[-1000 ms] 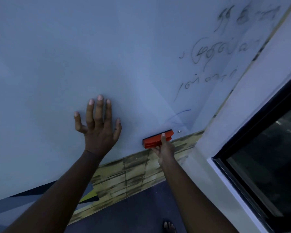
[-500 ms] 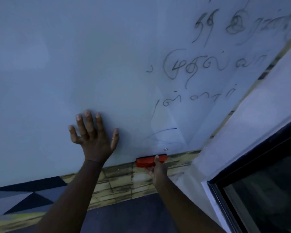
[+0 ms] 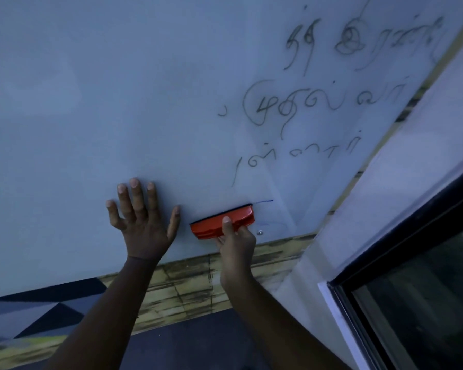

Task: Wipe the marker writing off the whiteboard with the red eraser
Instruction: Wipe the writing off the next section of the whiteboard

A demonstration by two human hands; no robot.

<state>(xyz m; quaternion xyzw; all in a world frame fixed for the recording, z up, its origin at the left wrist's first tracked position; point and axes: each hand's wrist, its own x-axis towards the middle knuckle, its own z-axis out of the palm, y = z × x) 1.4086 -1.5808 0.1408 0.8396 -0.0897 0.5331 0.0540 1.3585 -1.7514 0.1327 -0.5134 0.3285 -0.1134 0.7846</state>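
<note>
Right hand [image 3: 235, 243] is pinching the red eraser [image 3: 221, 222] flat against the whiteboard [image 3: 118, 102] near its bottom edge, long axis roughly horizontal, marker writing [image 3: 318, 108] lying up and right of it, left hand [image 3: 142, 222] splaying open beside it.

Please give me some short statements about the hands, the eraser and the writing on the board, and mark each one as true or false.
1. The right hand holds the red eraser. True.
2. The left hand grips a marker. False: it lies flat on the whiteboard, fingers spread, holding nothing.
3. All the marker writing is already wiped off. False: several lines remain, above and to the right of the eraser.
4. The eraser is near the board's lower edge. True.
5. A short blue line sits just right of the eraser's upper end. True.
</note>
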